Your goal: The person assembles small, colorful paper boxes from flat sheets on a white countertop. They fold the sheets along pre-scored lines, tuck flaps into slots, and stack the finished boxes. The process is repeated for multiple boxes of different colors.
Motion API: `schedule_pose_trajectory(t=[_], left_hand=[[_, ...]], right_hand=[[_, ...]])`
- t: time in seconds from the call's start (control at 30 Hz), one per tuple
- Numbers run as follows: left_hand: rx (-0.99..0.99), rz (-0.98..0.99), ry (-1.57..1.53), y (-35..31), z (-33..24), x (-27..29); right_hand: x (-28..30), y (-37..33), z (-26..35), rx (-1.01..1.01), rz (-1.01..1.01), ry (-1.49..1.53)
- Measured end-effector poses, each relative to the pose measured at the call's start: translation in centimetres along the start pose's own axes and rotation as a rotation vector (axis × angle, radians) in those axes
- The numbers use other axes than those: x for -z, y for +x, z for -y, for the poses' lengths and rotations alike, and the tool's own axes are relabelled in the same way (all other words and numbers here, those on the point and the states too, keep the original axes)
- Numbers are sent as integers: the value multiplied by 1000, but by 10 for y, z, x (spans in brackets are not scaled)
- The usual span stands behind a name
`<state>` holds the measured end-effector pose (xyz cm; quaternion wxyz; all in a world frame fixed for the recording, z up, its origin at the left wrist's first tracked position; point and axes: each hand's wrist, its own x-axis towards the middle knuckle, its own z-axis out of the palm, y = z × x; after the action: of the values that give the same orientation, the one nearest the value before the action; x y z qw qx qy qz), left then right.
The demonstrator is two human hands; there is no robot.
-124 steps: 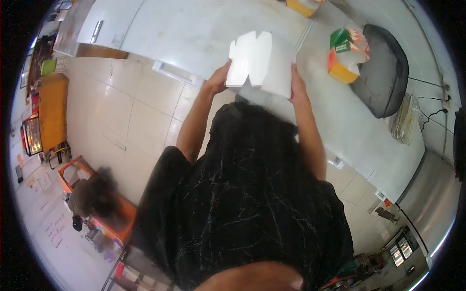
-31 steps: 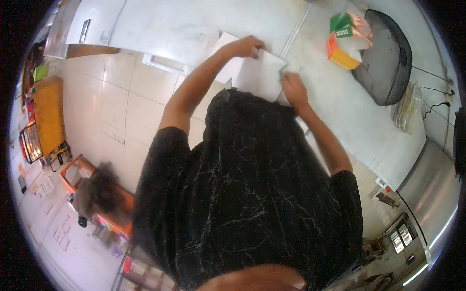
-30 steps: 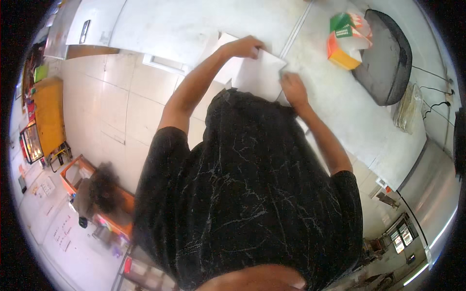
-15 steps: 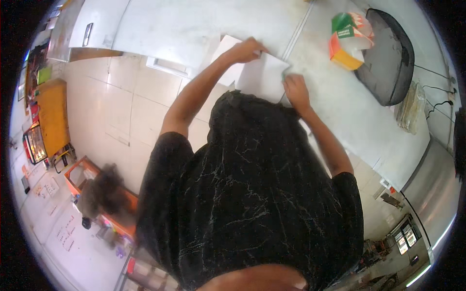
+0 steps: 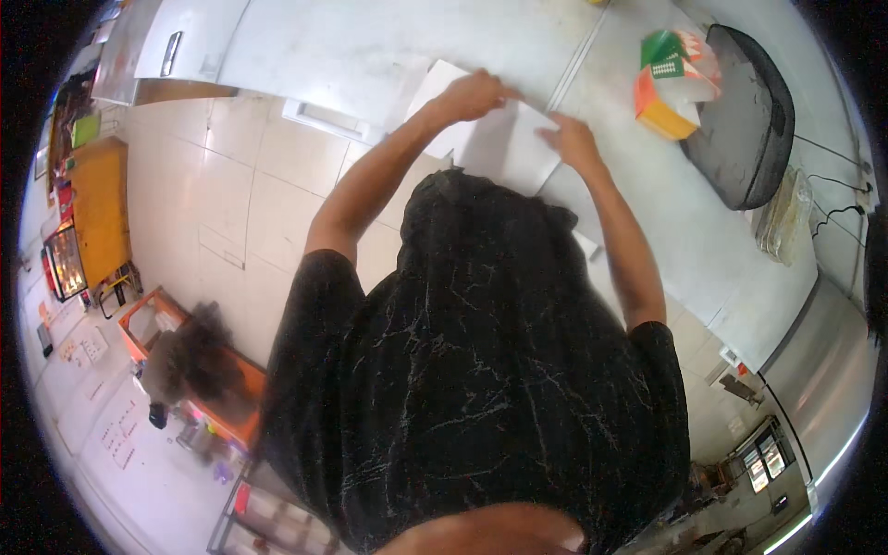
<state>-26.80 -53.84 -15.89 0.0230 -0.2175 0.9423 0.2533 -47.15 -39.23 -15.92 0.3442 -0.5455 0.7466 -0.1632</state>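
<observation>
A folded or layered white sheet (image 5: pixel 513 153) of paper or thin card lies on the pale counter in front of me; one panel of it reaches out to the left. My left hand (image 5: pixel 474 95) is closed at the sheet's far edge, its index finger pointing right along it. Close to the right corner, my right hand (image 5: pixel 575 143) has its thumb and index finger spread apart, with nothing visible between them. My shirt front hides part of the sheet's near side.
A green, orange and yellow paper carton (image 5: pixel 668 88) stands right on the white counter (image 5: pixel 370 46), beside a grey and black padded object (image 5: pixel 740 120). A clear plastic-wrapped stack (image 5: pixel 784 220) lies past it. Behind on the left is an orange crate-like unit (image 5: pixel 245 388) with a blurred dark shape.
My right hand has moved up and away from me along the sheet's right side, and its thumb and finger have parted. My left hand stays nearly in place.
</observation>
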Motion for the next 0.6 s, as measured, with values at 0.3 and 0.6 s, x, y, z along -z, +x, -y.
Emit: schedule_pose_trajectory(t=[0.3, 0.6], left_hand=[[35, 24, -342, -1, 17, 12], [43, 22, -338, 0, 34, -12]], right_hand=[[3, 13, -2, -114, 158, 11], [-7, -4, 1, 100, -42, -78]])
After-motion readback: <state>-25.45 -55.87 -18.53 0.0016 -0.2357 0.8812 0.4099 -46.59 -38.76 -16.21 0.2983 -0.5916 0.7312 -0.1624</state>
